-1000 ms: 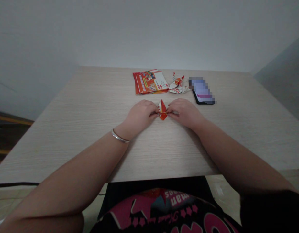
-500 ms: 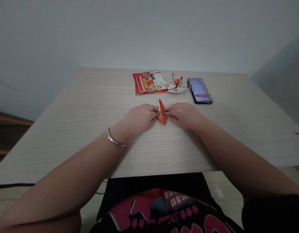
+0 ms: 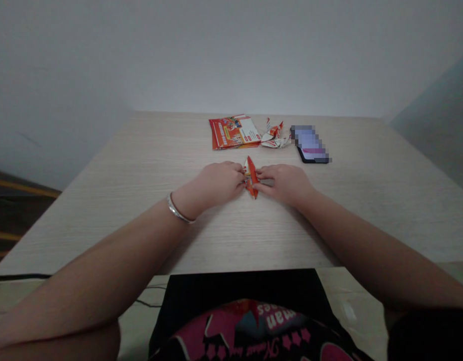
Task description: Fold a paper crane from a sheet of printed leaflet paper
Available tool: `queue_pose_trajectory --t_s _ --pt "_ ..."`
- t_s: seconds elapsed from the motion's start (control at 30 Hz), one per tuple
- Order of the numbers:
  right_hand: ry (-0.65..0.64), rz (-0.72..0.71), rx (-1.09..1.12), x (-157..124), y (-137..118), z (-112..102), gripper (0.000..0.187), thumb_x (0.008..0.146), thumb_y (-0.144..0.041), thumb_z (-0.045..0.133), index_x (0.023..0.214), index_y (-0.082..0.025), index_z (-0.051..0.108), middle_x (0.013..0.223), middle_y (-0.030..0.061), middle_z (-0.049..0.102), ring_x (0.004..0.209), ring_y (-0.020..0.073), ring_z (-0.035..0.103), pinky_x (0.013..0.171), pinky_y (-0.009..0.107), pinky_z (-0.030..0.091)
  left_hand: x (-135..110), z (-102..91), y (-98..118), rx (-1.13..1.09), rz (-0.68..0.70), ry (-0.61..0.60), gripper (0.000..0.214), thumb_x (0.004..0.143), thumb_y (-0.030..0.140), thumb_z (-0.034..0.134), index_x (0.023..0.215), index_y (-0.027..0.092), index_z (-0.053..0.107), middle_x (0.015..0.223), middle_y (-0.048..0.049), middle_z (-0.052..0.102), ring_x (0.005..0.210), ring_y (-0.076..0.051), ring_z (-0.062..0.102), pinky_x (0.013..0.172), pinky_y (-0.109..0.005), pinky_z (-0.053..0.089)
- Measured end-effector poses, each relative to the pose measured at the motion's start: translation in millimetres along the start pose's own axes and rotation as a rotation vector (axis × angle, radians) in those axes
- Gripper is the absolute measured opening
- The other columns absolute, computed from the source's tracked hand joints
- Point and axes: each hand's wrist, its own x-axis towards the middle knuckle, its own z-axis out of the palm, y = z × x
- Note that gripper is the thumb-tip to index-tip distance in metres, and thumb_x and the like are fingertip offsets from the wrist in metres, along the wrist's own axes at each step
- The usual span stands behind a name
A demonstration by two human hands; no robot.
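Note:
A small red and orange folded paper piece (image 3: pixel 251 178) stands on edge on the wooden table (image 3: pixel 141 165), pinched from both sides. My left hand (image 3: pixel 215 182), with a silver bangle on its wrist, grips its left side with curled fingers. My right hand (image 3: pixel 284 183) pinches its right side with fingers pressed together. Both hands rest on the tabletop near its middle.
Behind the hands lie a stack of red printed leaflets (image 3: pixel 233 133), several finished folded paper figures (image 3: pixel 275 136) and a black phone (image 3: pixel 310 148) with a lit screen. A black cable (image 3: pixel 17 277) runs along the table's near left edge. White walls enclose the table.
The paper piece went from a flatter diamond shape to a narrow upright fold, squeezed between the two hands. The view has shifted slightly; the hands stayed in place.

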Motion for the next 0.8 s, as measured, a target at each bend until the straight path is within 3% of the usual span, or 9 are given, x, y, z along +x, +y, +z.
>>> queue_pose_trajectory --t_s 0.03,0.13,0.2,0.33,0.43,0.53,0.6,0.7,0.8 --pt "0.003 -0.008 -0.001 0 -1 1 0.042 0.1 -0.055 0.062 0.12 -0.025 0.083 0.131 0.0076 0.08 0.118 0.0303 0.076 0.098 0.045 0.059 3 2.2 2 0.033 0.004 -0.016 0.033 0.106 0.027 0.05 0.105 0.012 0.079 0.114 -0.014 0.078 0.107 -0.026 0.073 0.098 -0.04 0.059" --pt "0.017 -0.098 0.003 3 2 3 0.044 0.101 -0.051 0.063 0.13 -0.022 0.078 0.136 0.0111 0.077 0.123 0.0305 0.073 0.103 0.045 0.057 9 10.7 6 0.047 -0.049 0.093 0.031 0.105 0.02 0.049 0.119 0.007 0.074 0.121 -0.0168 0.076 0.11 -0.027 0.072 0.1 -0.042 0.058" --pt "0.043 -0.168 0.01 7 6 6 0.042 0.103 -0.044 0.061 0.135 -0.02 0.075 0.137 0.0127 0.076 0.122 0.0289 0.073 0.104 0.045 0.056 9 15.7 5 0.027 -0.039 0.137 0.03 0.105 0.021 0.051 0.118 0.006 0.073 0.118 -0.0173 0.075 0.113 -0.029 0.07 0.103 -0.044 0.058" --pt "0.069 -0.309 0.008 15 14 11 0.029 0.104 -0.031 0.06 0.122 -0.02 0.081 0.133 0.0112 0.078 0.12 0.0279 0.073 0.108 0.047 0.054 5 21.3 -3 -0.077 -0.046 0.2 0.027 0.104 0.022 0.051 0.117 0.008 0.071 0.131 -0.0195 0.069 0.12 -0.029 0.068 0.107 -0.044 0.057" --pt "0.066 -0.324 0.014 18 16 13 0.028 0.104 -0.026 0.06 0.122 -0.024 0.081 0.131 0.0078 0.08 0.119 0.0264 0.074 0.108 0.047 0.055 2 24.3 -7 -0.104 -0.018 0.223 0.031 0.104 0.026 0.053 0.123 0.007 0.068 0.146 -0.0232 0.06 0.136 -0.032 0.06 0.117 -0.046 0.05" --pt "0.028 -0.308 0.004 18 15 12 0.029 0.103 -0.025 0.06 0.123 -0.023 0.081 0.129 0.0073 0.08 0.125 0.0262 0.073 0.111 0.046 0.055 0 28.4 -10 -0.1 0.013 0.135 0.048 0.105 0.034 0.051 0.144 0.006 0.057 0.154 -0.0227 0.057 0.15 -0.033 0.049 0.127 -0.05 0.038" --pt "0.004 -0.293 -0.009 16 15 11 0.029 0.102 -0.024 0.061 0.122 -0.02 0.082 0.129 0.0085 0.08 0.13 0.0274 0.071 0.114 0.046 0.054 -2 31.0 -11 -0.101 0.034 0.003 0.062 0.109 0.041 0.043 0.159 0.005 0.042 0.167 -0.0239 0.044 0.16 -0.033 0.037 0.131 -0.052 0.03" --pt "0.023 -0.25 -0.033 14 15 10 0.029 0.102 -0.023 0.062 0.123 -0.019 0.081 0.129 0.0081 0.079 0.133 0.0289 0.069 0.116 0.048 0.054 -4 33.3 -11 -0.088 0.007 -0.119 0.073 0.112 0.05 0.03 0.165 0.001 0.032 0.174 -0.027 0.028 0.165 -0.034 0.026 0.133 -0.051 0.024" --pt "0.057 -0.219 -0.062 12 16 10 0.03 0.102 -0.026 0.063 0.123 -0.019 0.081 0.132 0.0074 0.078 0.134 0.0302 0.069 0.115 0.049 0.054 -4 34.9 -8 -0.044 -0.034 -0.11 0.078 0.111 0.055 0.029 0.164 -0.002 0.033 0.173 -0.0302 0.025 0.165 -0.038 0.024 0.133 -0.052 0.024"
